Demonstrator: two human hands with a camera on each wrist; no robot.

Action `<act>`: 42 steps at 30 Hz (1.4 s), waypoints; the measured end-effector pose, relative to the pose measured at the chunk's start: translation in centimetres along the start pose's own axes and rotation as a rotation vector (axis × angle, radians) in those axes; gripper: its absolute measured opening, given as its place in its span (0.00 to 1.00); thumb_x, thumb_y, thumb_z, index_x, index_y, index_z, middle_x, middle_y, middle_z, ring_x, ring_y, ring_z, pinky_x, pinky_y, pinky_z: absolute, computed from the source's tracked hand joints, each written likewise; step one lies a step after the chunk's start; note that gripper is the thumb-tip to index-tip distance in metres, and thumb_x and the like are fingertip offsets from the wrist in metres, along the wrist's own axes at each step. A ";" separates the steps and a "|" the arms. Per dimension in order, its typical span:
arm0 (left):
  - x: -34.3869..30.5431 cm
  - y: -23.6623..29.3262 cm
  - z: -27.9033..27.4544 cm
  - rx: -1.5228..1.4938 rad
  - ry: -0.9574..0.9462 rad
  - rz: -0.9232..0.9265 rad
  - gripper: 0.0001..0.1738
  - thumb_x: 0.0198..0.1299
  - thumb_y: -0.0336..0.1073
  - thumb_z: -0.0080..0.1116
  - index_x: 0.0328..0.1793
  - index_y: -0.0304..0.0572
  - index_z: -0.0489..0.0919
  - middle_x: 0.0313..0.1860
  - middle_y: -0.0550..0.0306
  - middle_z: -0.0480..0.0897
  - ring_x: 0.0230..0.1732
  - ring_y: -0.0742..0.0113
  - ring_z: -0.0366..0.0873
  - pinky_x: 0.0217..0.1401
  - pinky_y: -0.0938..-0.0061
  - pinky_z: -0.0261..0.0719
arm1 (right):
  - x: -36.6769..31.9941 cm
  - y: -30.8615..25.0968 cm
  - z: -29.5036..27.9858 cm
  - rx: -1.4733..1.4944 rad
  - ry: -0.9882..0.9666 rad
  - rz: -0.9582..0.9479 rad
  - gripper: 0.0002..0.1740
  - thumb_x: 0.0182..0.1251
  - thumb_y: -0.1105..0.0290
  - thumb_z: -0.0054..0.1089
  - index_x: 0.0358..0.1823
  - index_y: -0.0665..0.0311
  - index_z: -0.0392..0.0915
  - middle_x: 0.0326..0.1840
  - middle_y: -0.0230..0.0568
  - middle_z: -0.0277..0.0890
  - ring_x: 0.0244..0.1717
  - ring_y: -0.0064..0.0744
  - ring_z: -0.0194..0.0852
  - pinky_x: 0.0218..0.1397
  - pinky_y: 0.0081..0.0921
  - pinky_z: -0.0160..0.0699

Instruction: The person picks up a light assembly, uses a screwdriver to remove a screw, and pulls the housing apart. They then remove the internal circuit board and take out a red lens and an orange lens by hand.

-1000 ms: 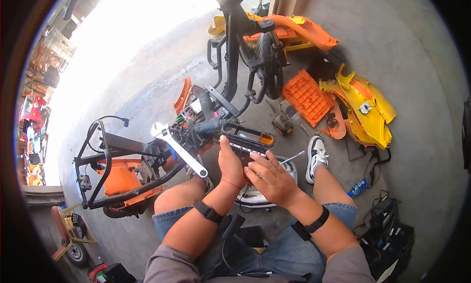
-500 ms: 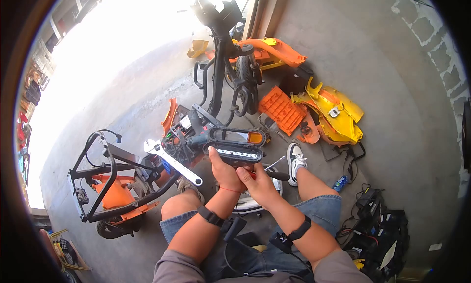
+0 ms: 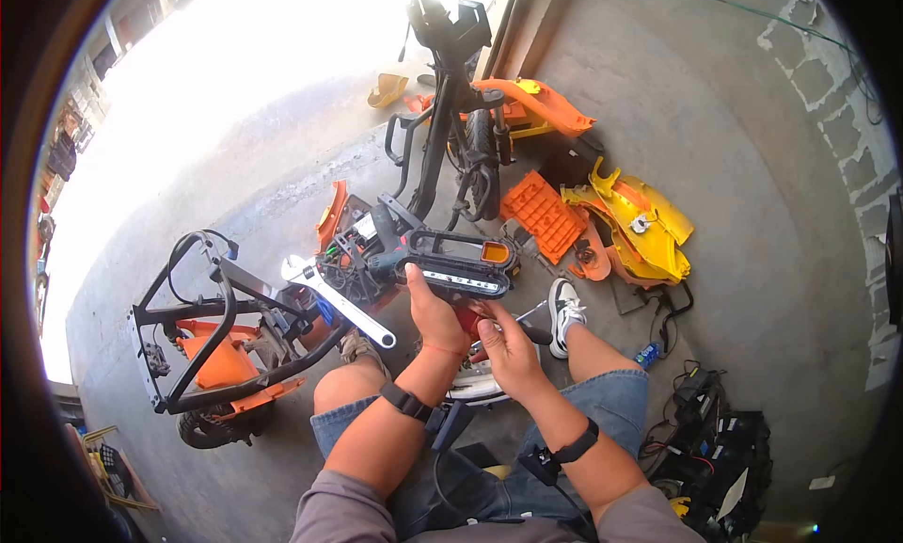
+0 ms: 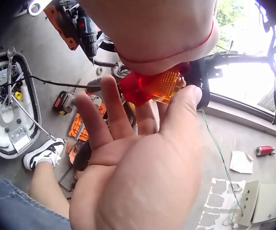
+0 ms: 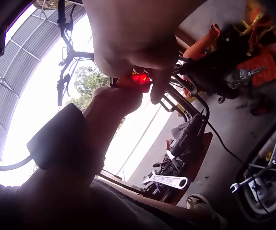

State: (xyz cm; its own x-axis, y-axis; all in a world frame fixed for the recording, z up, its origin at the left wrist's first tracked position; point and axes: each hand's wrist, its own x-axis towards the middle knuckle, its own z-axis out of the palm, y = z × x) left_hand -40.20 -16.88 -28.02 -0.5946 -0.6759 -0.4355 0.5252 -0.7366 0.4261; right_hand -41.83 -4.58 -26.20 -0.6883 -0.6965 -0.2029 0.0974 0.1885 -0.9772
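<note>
My left hand (image 3: 438,319) grips a black scooter tail light (image 3: 461,272), thumb raised against its clear LED strip. The light has an amber end lens and a red lens (image 4: 134,88), best seen in the left wrist view. My right hand (image 3: 511,357) touches the light's near side, its outer fingers fairly straight and spread and the thumb beside the amber lens. A black cable (image 4: 47,81) runs off past these fingers. Behind the light lie a power drill (image 3: 386,263) and a large adjustable wrench (image 3: 343,308).
An upturned seat base (image 4: 27,110) with tools on it lies between the feet. The scooter's front frame (image 3: 437,157) stands ahead, and another frame (image 3: 221,327) lies left. Orange and yellow panels (image 3: 649,228) are at right, near black battery parts (image 3: 729,458).
The light has come up and turned so its LED strip and amber lens face the head camera. My right fingers have moved from its front to below it. The head view has shifted.
</note>
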 end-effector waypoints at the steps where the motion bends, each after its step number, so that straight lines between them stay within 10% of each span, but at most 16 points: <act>1: 0.0 0.1 0.0 0.016 -0.004 0.016 0.30 0.73 0.62 0.37 0.50 0.43 0.77 0.35 0.54 0.84 0.27 0.63 0.82 0.23 0.73 0.80 | -0.4 -0.5 0.0 -0.003 -0.002 0.000 0.27 0.79 0.57 0.51 0.68 0.70 0.66 0.61 0.47 0.73 0.57 0.33 0.75 0.54 0.28 0.79; 3: 0.1 0.3 0.1 0.023 -0.006 0.035 0.30 0.73 0.63 0.37 0.51 0.43 0.77 0.36 0.55 0.84 0.29 0.64 0.83 0.24 0.74 0.80 | -1.0 -1.6 0.2 -0.496 0.159 -0.334 0.28 0.73 0.59 0.60 0.66 0.69 0.70 0.61 0.48 0.74 0.51 0.33 0.78 0.44 0.27 0.82; 9: -0.2 0.8 0.2 0.051 -0.001 0.011 0.30 0.73 0.63 0.37 0.47 0.44 0.76 0.33 0.54 0.84 0.22 0.65 0.80 0.19 0.74 0.77 | -0.8 -0.9 -0.1 -0.657 0.231 -0.561 0.21 0.59 0.67 0.73 0.50 0.71 0.80 0.47 0.50 0.81 0.46 0.49 0.82 0.46 0.32 0.82; 18: -0.3 1.4 1.2 0.035 0.044 -0.019 0.32 0.71 0.67 0.38 0.45 0.43 0.73 0.28 0.54 0.78 0.19 0.64 0.75 0.14 0.71 0.73 | -2.2 2.0 -0.6 -0.602 0.293 -0.721 0.19 0.70 0.68 0.63 0.55 0.73 0.75 0.53 0.54 0.80 0.50 0.46 0.83 0.51 0.34 0.83; 25: 0.5 2.6 0.5 0.135 -0.102 0.028 0.28 0.71 0.64 0.43 0.47 0.44 0.72 0.30 0.57 0.79 0.23 0.68 0.78 0.18 0.72 0.75 | -3.0 -0.8 -1.7 0.273 0.007 -0.354 0.22 0.73 0.73 0.58 0.63 0.66 0.62 0.65 0.52 0.70 0.62 0.40 0.76 0.57 0.33 0.83; 30: 0.3 1.6 0.6 0.160 -0.182 0.100 0.28 0.72 0.63 0.44 0.45 0.43 0.75 0.28 0.56 0.82 0.18 0.68 0.79 0.16 0.77 0.76 | -3.5 -3.5 -3.9 0.115 -0.005 -0.413 0.30 0.67 0.77 0.65 0.68 0.62 0.62 0.61 0.45 0.69 0.54 0.33 0.75 0.59 0.31 0.80; 32: -0.4 1.7 0.7 0.136 -0.280 -0.003 0.24 0.74 0.57 0.45 0.51 0.41 0.72 0.38 0.58 0.80 0.35 0.70 0.82 0.35 0.76 0.82 | -3.1 -5.4 -5.0 -0.526 0.044 -0.596 0.29 0.66 0.74 0.68 0.67 0.63 0.67 0.59 0.43 0.68 0.53 0.30 0.75 0.54 0.23 0.80; 42: -0.8 1.2 0.5 0.271 -0.400 -0.097 0.23 0.76 0.55 0.42 0.52 0.42 0.73 0.34 0.59 0.80 0.26 0.73 0.79 0.21 0.80 0.76 | 1.3 -11.1 -5.1 -0.207 0.022 -0.248 0.27 0.67 0.78 0.62 0.67 0.70 0.68 0.58 0.45 0.75 0.47 0.31 0.82 0.52 0.24 0.83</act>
State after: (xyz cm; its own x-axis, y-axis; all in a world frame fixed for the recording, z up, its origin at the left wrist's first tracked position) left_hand -39.38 -17.24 -26.76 -0.8481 -0.5029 -0.1671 0.3101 -0.7267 0.6130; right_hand -47.42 -4.02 -15.33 -0.6885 -0.7240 0.0431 -0.2218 0.1536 -0.9629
